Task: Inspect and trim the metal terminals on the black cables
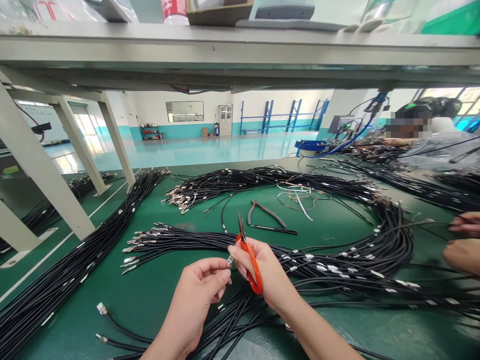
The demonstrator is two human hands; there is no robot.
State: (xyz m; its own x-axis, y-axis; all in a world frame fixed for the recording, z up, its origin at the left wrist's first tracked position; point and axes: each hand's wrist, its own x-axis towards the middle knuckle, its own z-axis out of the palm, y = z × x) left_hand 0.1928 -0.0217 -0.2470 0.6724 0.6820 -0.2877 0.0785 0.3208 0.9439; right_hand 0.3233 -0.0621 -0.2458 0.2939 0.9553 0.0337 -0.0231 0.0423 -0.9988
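My left hand [197,295] is closed, thumb and fingertips pinching a small metal-ended cable connector [229,261]. Red-handled scissors [255,267] lie in my closed right hand [268,272], their dark narrow blades pointing up and away from me. The right thumb and fingertip also meet the connector's upper end. My fingers partly cover the connector, and I cannot tell which cable it belongs to. Just beyond and below my hands runs a bundle of black cables [187,238] with silvery connector ends and white labels.
Grey-handled cutting pliers [268,210] and a black pen-like tool [273,230] lie on the green table mat [202,217]. More cable bundles [108,235] curve around. Another person's hands [465,240] are at the right edge. A shelf [240,47] spans overhead.
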